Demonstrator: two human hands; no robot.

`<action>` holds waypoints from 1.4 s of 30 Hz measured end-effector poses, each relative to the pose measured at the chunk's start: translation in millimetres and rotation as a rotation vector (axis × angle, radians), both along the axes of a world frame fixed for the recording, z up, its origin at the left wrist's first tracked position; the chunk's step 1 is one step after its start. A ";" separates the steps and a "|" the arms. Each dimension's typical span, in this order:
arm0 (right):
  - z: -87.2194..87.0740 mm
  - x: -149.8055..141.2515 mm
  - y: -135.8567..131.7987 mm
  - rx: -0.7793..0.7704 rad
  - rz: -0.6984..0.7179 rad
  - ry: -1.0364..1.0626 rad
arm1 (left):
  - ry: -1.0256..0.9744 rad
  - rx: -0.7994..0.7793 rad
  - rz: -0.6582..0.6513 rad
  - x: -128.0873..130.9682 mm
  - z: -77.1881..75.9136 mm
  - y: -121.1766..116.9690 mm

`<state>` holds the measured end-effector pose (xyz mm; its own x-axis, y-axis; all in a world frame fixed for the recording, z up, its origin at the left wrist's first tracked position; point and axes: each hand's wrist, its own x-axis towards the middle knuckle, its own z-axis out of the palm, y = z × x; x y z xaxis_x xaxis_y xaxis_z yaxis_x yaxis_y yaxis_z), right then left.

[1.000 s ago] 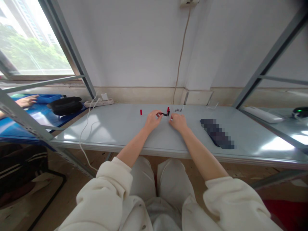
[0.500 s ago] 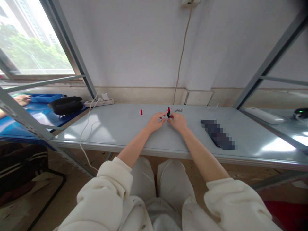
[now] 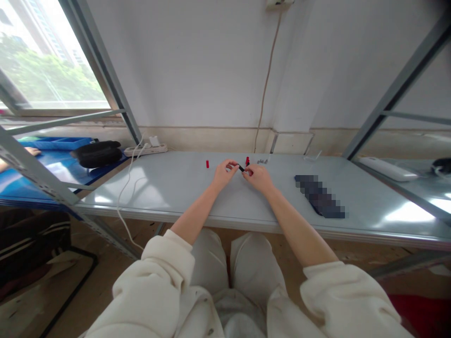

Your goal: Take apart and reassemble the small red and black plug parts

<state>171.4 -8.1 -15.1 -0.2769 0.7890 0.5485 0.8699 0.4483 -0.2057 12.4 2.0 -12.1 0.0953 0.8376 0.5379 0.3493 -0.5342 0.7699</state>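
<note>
Pinches a short, slim black rod [image 3: 241, 168] at one end with the bare left hand [image 3: 224, 174] and at the other with the bare right hand [image 3: 259, 177], over a smooth light-grey tabletop [image 3: 243, 206], near a small red-and-black piece [image 3: 247, 160]

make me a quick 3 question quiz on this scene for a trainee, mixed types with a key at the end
1. Multiple choice: what colour is the small piece between the fingers of the left hand and the right hand?
a) red
b) black
c) white

2. True or false: the power strip lies near the right-hand end of the grey table.

3. Fill in the blank: in this view, the lone red piece is farther to the ____ than the left hand.

Key:
1. b
2. False; it lies near the back left corner.
3. left
</note>
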 end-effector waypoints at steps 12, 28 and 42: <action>-1.9 2.7 1.0 -0.031 0.017 0.035 | 0.401 0.164 -0.016 -6.1 35.1 8.0; 2.8 0.4 -4.4 -0.090 0.040 0.073 | 0.612 -0.001 0.417 -76.1 34.8 63.9; 0.8 2.1 -2.7 -0.105 0.048 0.103 | 0.601 -0.076 0.415 -76.7 35.1 59.4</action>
<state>173.5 -10.8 -14.3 -0.2624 0.8306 0.4913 0.8197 0.4605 -0.3407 -64.3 61.4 22.9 0.0230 0.9017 0.4318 0.8848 -0.2194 0.4112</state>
